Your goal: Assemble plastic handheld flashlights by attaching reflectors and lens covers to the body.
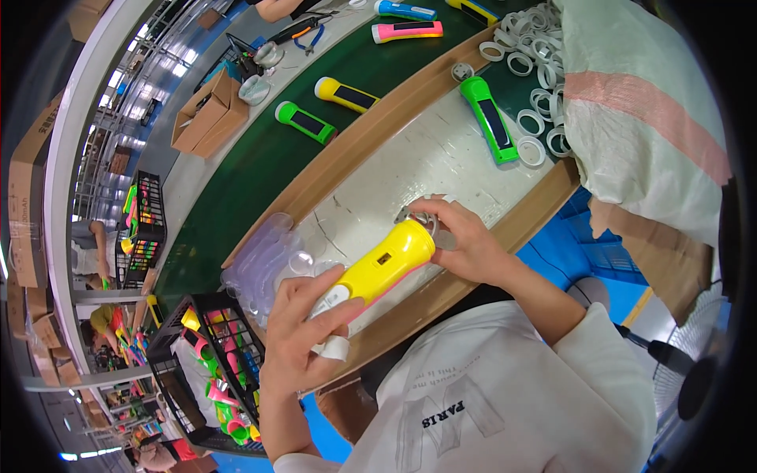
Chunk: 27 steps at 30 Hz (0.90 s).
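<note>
In the middle, a yellow flashlight [394,256] with a pink underside and a white grip section lies slantwise above the work surface. My left hand [303,323] is closed around its narrow end; one finger wears a white wrap. At the wide, open head, the fingers of my right hand [461,240] pinch a small shiny round part [406,214] against the rim. My fingers partly cover it. Left of the flashlight lie clear plastic lenses [264,256], partly in a stacked row. Farther right, a green flashlight [489,118] with a dark panel rests beside scattered white rings [532,150].
Cardboard strips [355,130] border the white work surface [378,173]. Beyond is a green conveyor belt [229,189] carrying several flashlights. A large woven sack [631,102] stands at right, a black crate [209,370] of colourful parts at lower left. Other people are at the far left.
</note>
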Motion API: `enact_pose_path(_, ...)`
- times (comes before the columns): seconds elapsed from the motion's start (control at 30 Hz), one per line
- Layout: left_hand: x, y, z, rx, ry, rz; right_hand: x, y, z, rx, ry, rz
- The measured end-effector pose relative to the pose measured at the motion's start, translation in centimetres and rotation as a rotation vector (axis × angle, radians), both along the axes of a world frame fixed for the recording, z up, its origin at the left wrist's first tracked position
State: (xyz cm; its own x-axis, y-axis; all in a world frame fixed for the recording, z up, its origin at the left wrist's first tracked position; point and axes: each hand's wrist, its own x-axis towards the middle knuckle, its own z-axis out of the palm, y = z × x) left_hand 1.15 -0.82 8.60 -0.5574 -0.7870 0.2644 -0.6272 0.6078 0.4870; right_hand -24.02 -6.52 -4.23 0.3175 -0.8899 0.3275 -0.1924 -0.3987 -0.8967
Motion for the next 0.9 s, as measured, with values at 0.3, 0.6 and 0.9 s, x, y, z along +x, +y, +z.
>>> enact_pose_path(0.3,3.0,0.8,-0.8,0.243,0.248,0.192,-0.8,0.5,1.1,-0.189,0.110,0.111)
enact_pose_path(0.6,2.3,1.3,-0.2,0.809,0.349,0.212,-2.5,0.0,5.0,-0.155,0.210,0.413)
enact_pose_path(0.9,1.3,2.3,-3.6,0.927,0.561,0.081,-0.4,0.7,4.2,-0.380,-0.096,0.567)
